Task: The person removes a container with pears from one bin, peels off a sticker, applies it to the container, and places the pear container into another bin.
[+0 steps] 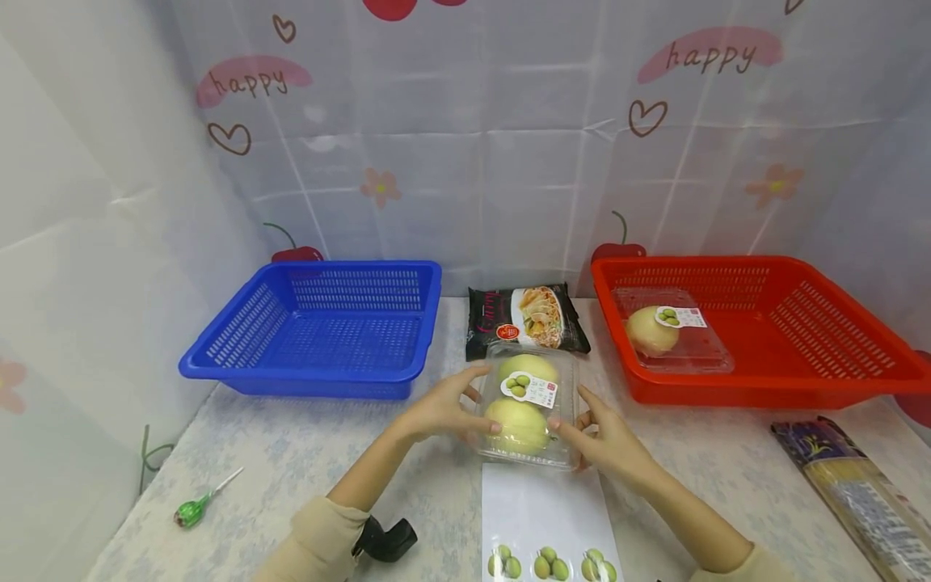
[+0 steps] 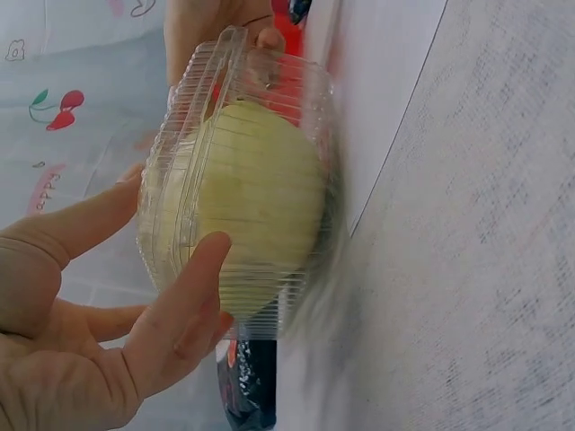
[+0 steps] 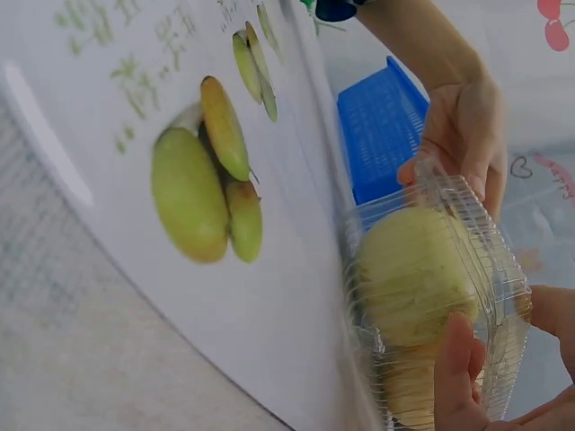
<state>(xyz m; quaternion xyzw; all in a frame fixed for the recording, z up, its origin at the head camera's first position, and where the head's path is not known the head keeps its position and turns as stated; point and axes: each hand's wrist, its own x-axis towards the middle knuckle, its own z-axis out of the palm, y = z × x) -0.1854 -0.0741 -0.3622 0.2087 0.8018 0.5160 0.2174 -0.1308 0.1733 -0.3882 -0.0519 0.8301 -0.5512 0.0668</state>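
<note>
A clear plastic clamshell box [image 1: 570,380] containing two pale yellow-green melons [image 1: 518,427] is held between both hands, a white label across its lid. My left hand [image 1: 445,408] grips its left side; in the left wrist view, the thumb and fingers [image 2: 184,310] spread along the ribbed wall. On the opposite side, my right hand [image 1: 607,436] holds the box, a fingertip [image 3: 458,337] against the plastic in the right wrist view. Just below the box in the head view lies a white sheet [image 1: 541,501] printed with green fruit, its far end overlapped by the box.
A black noodle packet [image 1: 490,311] lies behind the box. At back left stands a blue basket [image 1: 313,374]; at back right, a red basket [image 1: 771,390] with another boxed melon [image 1: 650,331]. Nearer are a green lollipop [image 1: 191,513], a black pipe [image 1: 389,541] and a long noodle pack [image 1: 861,493].
</note>
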